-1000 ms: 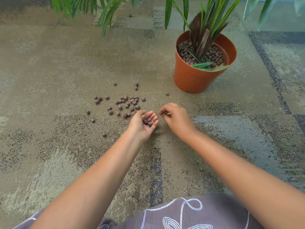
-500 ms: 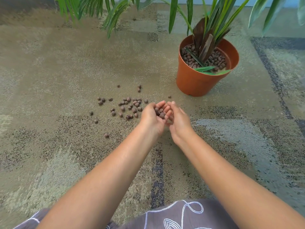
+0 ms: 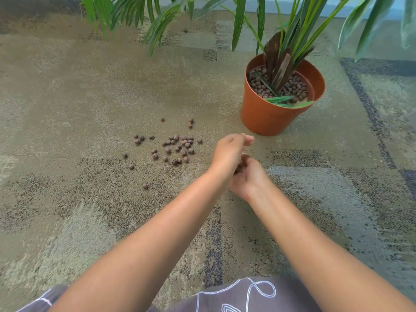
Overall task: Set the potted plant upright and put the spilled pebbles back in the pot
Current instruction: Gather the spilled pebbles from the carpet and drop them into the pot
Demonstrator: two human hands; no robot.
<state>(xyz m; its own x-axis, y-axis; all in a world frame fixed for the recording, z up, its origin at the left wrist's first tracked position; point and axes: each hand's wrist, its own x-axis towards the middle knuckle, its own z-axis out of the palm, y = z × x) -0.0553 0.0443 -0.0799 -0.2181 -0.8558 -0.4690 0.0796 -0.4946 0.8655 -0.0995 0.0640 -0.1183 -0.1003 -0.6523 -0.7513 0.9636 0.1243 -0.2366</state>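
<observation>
The orange pot (image 3: 267,118) stands upright on the carpet at the upper right, with the palm plant (image 3: 281,61) and brown pebbles (image 3: 297,86) in it. Spilled pebbles (image 3: 177,147) lie scattered on the carpet left of my hands. My left hand (image 3: 229,152) is turned on its edge with its fingers stretched out, its palm facing down over my right hand. Just below it, my right hand (image 3: 249,179) is cupped, and a few pebbles (image 3: 241,162) show between the two hands. Both hands are short of the pot.
Long green leaves (image 3: 157,16) hang over the far carpet. Single pebbles lie apart from the cluster, one at the near left (image 3: 145,186) and one far back (image 3: 185,30). My patterned grey clothing (image 3: 236,296) fills the bottom edge.
My left hand, cupped palm-up with pebbles a second ago, rose toward the pot and tipped over onto my right hand. My right hand left the floor and now cups beneath it.
</observation>
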